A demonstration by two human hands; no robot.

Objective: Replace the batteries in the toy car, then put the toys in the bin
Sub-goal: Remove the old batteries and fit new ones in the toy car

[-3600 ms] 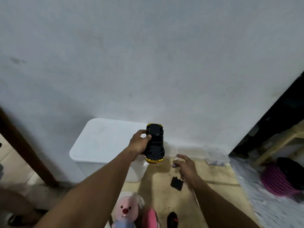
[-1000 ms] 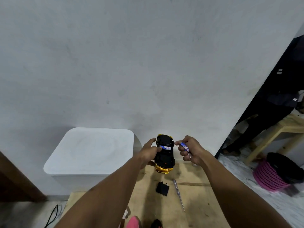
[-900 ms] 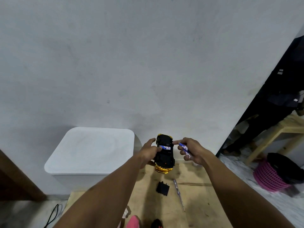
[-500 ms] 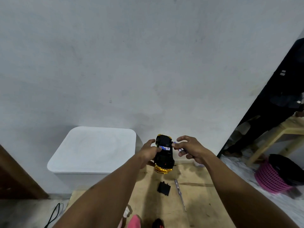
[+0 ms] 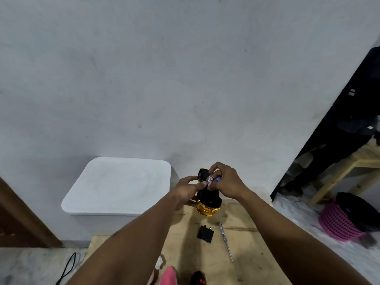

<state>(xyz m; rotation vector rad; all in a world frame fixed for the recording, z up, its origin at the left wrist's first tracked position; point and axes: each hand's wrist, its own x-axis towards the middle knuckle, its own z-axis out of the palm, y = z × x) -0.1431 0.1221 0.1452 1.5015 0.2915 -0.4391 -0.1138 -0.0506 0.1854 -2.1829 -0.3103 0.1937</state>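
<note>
Pinching a battery point(image 5: 210, 179) between thumb and fingertips, the right hand point(image 5: 227, 183) sits over the upturned toy car point(image 5: 208, 197); battery is a small cylinder with a white-and-blue printed wrap, one round end facing the camera, held right at the car's black underside near its far end; whether it is seated in the compartment cannot be told; a second blue bit shows just beside it under the fingers; left hand point(image 5: 186, 191) is clamped on the car's left flank, thumb tip touching the battery area; car is held in the air above the table, belly up, matte black plastic chassis, shiny crinkled gold bumper at the near end; long axis runs away from the camera toward the wall, gold end pointing at the person; below it on the pale wooden tabletop point(image 5: 246, 243) lie a flat black plastic battery cover point(image 5: 205, 234) and just right of it a thin metal screwdriver point(image 5: 225, 241), apart from each other; white smooth lidded bin point(image 5: 119, 186) with rounded corners stands left of the hands against the grey wall, lid on; pink toy point(image 5: 167, 276) at the bottom edge, mostly cut off.
</note>
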